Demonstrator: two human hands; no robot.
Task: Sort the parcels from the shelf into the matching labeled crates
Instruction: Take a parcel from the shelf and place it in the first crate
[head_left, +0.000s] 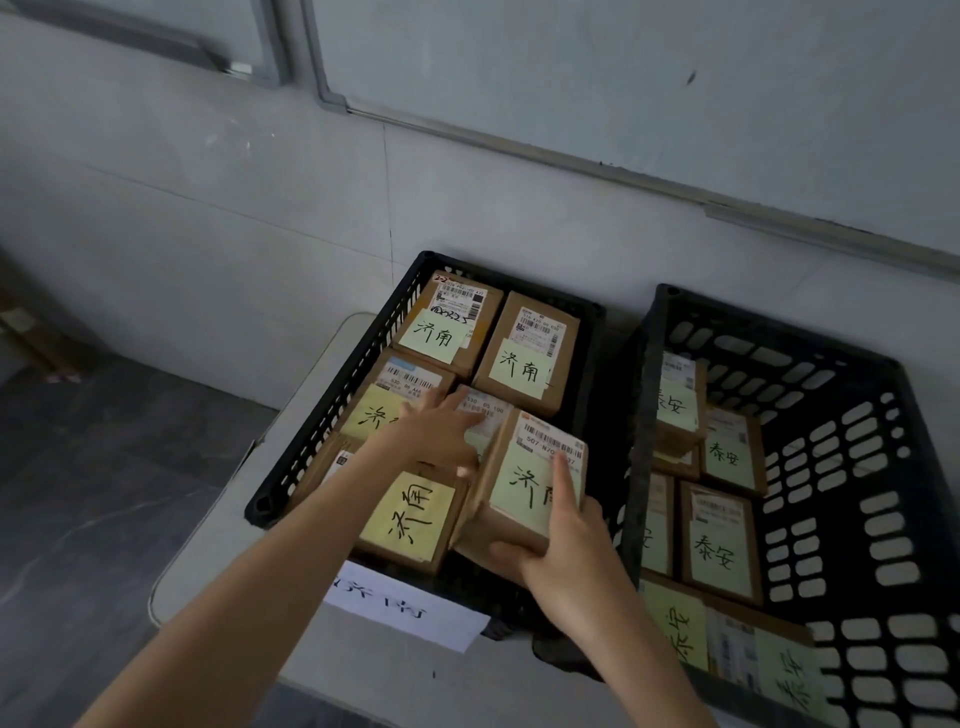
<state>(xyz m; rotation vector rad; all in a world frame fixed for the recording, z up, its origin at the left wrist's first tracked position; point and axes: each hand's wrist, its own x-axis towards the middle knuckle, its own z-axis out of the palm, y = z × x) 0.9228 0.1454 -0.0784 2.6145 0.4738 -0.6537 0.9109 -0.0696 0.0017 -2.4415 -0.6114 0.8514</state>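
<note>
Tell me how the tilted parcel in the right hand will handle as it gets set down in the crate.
The parcel looks like a stiff cardboard box, so it should hold shape. The right hand alone grips it, so it is probably light. It sits tilted on its neighbours in the left crate, so it may rock until the left hand clears room.

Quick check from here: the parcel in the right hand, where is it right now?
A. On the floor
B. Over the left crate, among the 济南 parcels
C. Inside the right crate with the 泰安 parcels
B: the right hand holds the tilted parcel, noted 济南, over the left crate.
</note>
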